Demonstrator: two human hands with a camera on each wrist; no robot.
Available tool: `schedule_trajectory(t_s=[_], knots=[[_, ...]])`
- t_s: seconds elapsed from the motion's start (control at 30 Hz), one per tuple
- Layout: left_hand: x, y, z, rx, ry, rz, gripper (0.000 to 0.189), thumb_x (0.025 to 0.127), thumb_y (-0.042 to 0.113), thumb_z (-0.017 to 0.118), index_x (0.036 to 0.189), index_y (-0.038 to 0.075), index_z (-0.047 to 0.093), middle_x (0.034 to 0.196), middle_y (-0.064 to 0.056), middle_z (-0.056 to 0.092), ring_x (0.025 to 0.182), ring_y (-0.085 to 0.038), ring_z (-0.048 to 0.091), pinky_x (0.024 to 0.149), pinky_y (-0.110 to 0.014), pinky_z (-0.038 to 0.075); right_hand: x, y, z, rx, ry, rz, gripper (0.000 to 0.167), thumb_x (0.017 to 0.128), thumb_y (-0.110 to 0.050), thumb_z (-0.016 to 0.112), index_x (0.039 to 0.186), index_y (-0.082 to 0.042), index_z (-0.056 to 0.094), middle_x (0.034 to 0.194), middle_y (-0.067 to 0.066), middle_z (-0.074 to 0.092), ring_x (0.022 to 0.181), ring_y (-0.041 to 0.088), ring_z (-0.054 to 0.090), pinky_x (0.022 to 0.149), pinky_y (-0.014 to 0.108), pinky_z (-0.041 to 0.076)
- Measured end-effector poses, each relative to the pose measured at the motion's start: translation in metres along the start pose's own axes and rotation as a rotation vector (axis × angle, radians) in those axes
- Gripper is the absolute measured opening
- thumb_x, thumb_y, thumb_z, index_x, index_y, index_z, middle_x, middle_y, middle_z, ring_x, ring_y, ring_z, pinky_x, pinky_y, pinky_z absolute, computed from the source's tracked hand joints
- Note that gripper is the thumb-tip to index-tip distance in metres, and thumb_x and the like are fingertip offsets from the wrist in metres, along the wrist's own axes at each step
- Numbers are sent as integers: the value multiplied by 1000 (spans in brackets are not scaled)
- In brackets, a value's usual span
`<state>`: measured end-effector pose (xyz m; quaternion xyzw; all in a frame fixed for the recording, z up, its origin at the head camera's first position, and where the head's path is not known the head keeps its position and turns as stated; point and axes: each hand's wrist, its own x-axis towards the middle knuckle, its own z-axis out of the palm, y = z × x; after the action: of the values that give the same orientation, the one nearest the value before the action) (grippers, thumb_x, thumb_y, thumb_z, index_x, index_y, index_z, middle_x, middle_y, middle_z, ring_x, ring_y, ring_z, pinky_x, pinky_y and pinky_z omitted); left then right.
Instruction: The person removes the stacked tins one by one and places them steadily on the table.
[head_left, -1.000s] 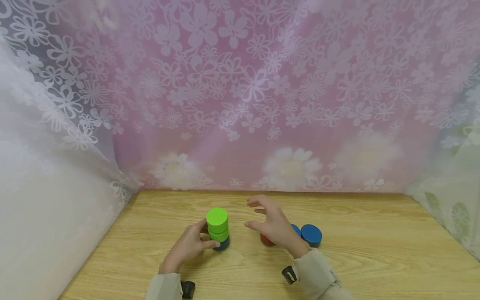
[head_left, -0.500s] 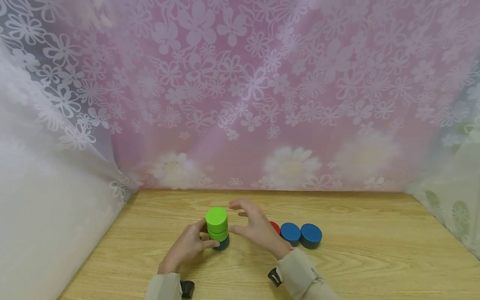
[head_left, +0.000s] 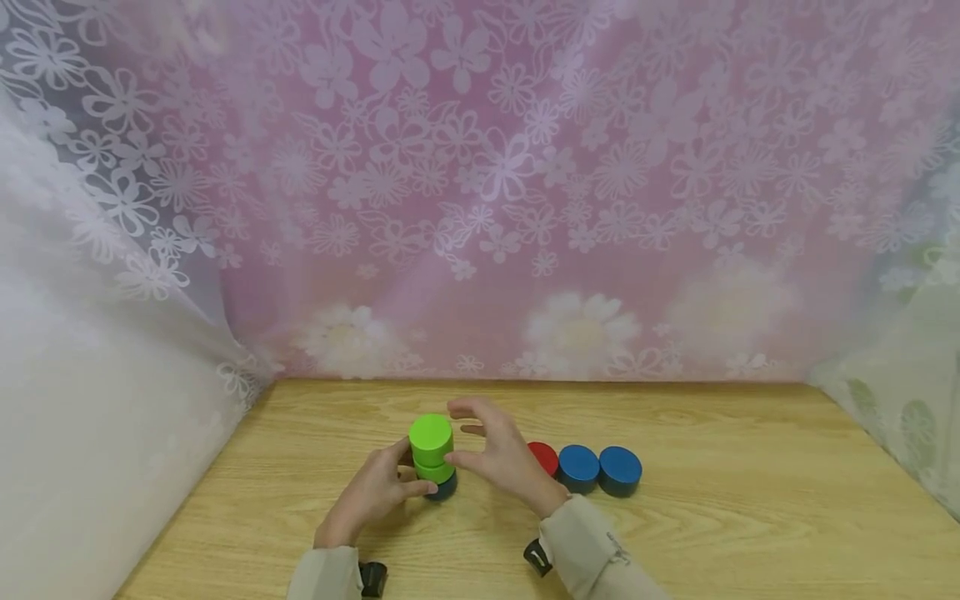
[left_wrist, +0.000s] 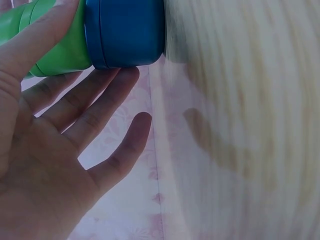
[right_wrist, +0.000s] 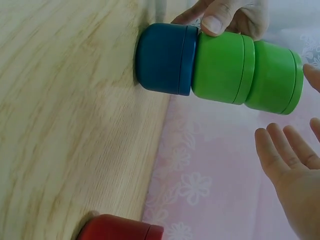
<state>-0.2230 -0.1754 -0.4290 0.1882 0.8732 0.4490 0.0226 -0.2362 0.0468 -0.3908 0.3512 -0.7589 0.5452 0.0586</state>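
On the table (head_left: 750, 508), the stack (head_left: 431, 454) stands, long axis vertical.

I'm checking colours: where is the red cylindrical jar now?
In the head view, the red cylindrical jar stands on the wood-grain table right of centre, partly hidden by the right hand and immediately left of two blue cylindrical jars.

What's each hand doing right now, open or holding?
Left hand: closed on the three-jar stack.
Right hand: open beside the top green jar; contact unclear.
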Motion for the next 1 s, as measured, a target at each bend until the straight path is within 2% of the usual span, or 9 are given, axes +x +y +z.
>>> schedule_trajectory(t_s=[0.37, 0.57, 0.77, 1.0], knots=[[2, 1, 0, -12, -15, 8, 54, 88, 15, 82, 134, 1, 58, 116, -9, 68, 110, -32, 65, 91, -54, 55, 4, 4, 7, 8, -27, 21, 61, 84, 8, 79, 138, 3, 53, 139, 17, 55, 128, 36, 54, 101, 48, 50], [0, 0, -1, -10, -15, 1, 51, 88, 14, 82, 132, 1, 59, 115, -8, 68, 109, -32, 65, 91, -55, 55, 7, 6, 13, 9, -31, 15, 61, 82, 9, 80, 137, 3, 55, 137, 17, 56, 127, 34, 55, 100, 47, 52], [0, 0, -2, -4, -10, 12, 58, 88, 15, 82, 138, 0, 56, 115, -7, 68, 108, -31, 65, 91, -54, 55, 9, 8, 17, 4, -36, 5, 62, 81, 10, 81, 137, 4, 55, 138, 22, 55, 125, 35, 54, 99, 49, 52], [0, 0, -2, -10, -14, 12, 59, 89, 14, 81, 140, 0, 55, 115, -8, 68, 109, -33, 65, 92, -54, 54, 11, 13, 21, -6, -42, -23, 59, 80, 9, 81, 134, 3, 57, 135, 19, 57, 121, 35, 56, 97, 49, 53]])
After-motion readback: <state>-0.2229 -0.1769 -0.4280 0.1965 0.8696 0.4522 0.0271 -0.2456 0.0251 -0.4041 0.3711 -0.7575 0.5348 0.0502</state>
